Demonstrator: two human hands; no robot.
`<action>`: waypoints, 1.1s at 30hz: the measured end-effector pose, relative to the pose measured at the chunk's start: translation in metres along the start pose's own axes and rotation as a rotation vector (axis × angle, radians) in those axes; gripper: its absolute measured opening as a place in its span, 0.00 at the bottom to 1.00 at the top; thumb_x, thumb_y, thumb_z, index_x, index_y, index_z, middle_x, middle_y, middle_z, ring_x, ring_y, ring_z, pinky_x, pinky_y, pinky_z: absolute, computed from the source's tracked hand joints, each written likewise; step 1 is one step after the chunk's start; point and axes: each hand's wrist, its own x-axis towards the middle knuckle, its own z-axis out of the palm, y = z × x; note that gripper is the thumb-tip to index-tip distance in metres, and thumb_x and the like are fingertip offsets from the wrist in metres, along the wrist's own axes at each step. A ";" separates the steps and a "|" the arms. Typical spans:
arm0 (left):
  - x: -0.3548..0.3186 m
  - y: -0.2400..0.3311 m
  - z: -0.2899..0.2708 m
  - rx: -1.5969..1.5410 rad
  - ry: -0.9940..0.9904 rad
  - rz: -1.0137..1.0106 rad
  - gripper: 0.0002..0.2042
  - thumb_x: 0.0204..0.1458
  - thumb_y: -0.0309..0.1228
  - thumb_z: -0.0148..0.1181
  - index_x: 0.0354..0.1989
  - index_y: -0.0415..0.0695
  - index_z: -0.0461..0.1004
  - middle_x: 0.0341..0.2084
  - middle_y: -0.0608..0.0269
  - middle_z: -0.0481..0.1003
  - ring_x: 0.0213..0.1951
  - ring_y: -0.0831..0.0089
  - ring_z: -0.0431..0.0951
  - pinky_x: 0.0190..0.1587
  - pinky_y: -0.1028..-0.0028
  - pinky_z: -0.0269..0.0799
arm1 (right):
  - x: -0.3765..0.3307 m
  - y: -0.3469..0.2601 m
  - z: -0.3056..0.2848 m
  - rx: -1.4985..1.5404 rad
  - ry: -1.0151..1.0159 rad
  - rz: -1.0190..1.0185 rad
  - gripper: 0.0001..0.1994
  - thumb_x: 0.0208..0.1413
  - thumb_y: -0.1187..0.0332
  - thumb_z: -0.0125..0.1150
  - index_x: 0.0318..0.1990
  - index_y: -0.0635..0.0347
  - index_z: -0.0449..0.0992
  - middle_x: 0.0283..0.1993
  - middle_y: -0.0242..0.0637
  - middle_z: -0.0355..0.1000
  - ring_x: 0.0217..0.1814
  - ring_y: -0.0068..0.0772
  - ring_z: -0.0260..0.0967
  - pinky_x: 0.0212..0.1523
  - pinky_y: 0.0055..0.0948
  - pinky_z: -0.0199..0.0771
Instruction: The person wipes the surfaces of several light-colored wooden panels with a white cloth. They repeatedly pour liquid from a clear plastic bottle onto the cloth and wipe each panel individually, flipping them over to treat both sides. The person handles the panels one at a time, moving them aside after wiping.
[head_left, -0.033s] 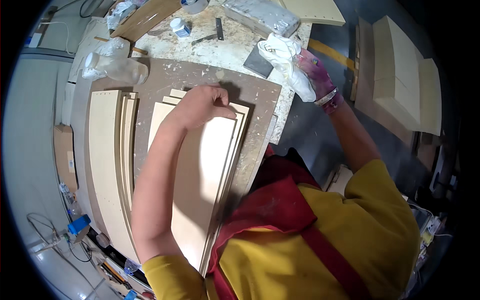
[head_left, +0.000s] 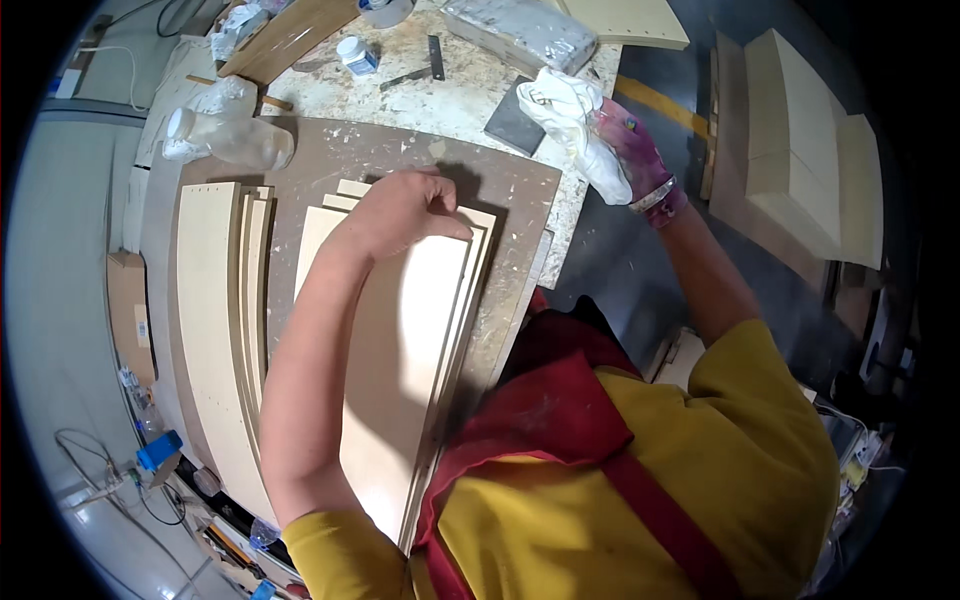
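Observation:
My left hand (head_left: 405,212), bare, lies at the far end of a stack of pale wooden boards. Its fingers curl over the end of the top board (head_left: 390,370), with the thumb along the far right corner; the fingertips are partly hidden. Out to the right, past the table's corner, my right hand (head_left: 630,150) wears a stained purple glove and grips a bunched white cloth (head_left: 570,125). The cloth hangs partly over a flat dark grey block (head_left: 515,118) on the table edge. A second group of pale boards (head_left: 212,300) with small holes stands to the left.
Beyond the brown work board (head_left: 510,190) are a translucent bottle (head_left: 240,138), a white-capped jar (head_left: 357,56), a metal square (head_left: 436,58) and a plastic-wrapped block (head_left: 520,35). Stacked pale panels (head_left: 795,150) stand at the right. A blue object (head_left: 158,450) is at the lower left.

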 end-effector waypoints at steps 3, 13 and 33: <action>0.007 0.007 0.000 0.097 -0.029 -0.027 0.22 0.36 0.48 0.72 0.25 0.40 0.73 0.25 0.52 0.74 0.32 0.56 0.76 0.37 0.64 0.70 | -0.015 0.000 0.007 0.115 0.163 0.037 0.18 0.61 0.70 0.48 0.56 0.67 0.68 0.48 0.35 0.72 0.45 0.22 0.70 0.46 0.22 0.71; 0.001 0.006 0.020 0.218 0.272 -0.008 0.15 0.47 0.40 0.64 0.26 0.38 0.74 0.27 0.52 0.75 0.32 0.54 0.75 0.36 0.62 0.69 | -0.004 0.002 0.030 -0.062 0.045 0.051 0.20 0.60 0.71 0.46 0.60 0.66 0.63 0.53 0.41 0.70 0.51 0.36 0.71 0.50 0.32 0.74; -0.188 -0.058 0.089 0.143 0.938 -0.764 0.20 0.56 0.46 0.54 0.37 0.37 0.70 0.26 0.50 0.72 0.30 0.51 0.72 0.34 0.57 0.67 | 0.064 0.027 0.279 -1.504 -0.668 -0.284 0.19 0.59 0.57 0.50 0.53 0.56 0.69 0.50 0.53 0.67 0.49 0.53 0.68 0.47 0.43 0.72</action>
